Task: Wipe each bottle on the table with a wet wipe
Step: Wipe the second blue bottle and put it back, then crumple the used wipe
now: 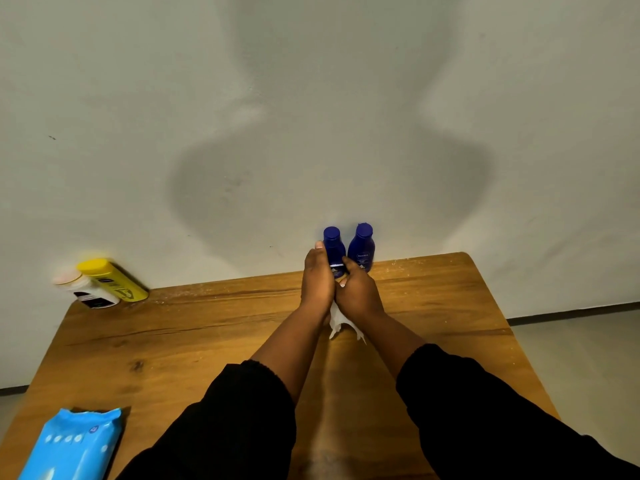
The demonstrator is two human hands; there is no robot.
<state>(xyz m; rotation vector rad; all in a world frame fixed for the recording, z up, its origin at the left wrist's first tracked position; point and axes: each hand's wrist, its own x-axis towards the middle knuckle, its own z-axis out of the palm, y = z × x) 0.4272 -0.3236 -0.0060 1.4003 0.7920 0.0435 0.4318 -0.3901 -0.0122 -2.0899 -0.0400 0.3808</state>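
Observation:
Two dark blue bottles stand upright side by side at the table's far edge by the wall. My left hand (317, 282) wraps the left blue bottle (333, 245) from its left side. My right hand (358, 291) presses against the same bottle's lower front and holds a white wet wipe (341, 323), whose loose end hangs below both palms. The right blue bottle (362, 249) stands free, just beside my right hand. At the far left corner a yellow bottle (112, 278) and a white bottle with a pink cap (85, 289) stand together.
A blue pack of wet wipes (74, 445) lies at the near left corner of the wooden table (207, 341). A pale wall rises right behind the table. The table's right edge drops to a grey floor (581, 358).

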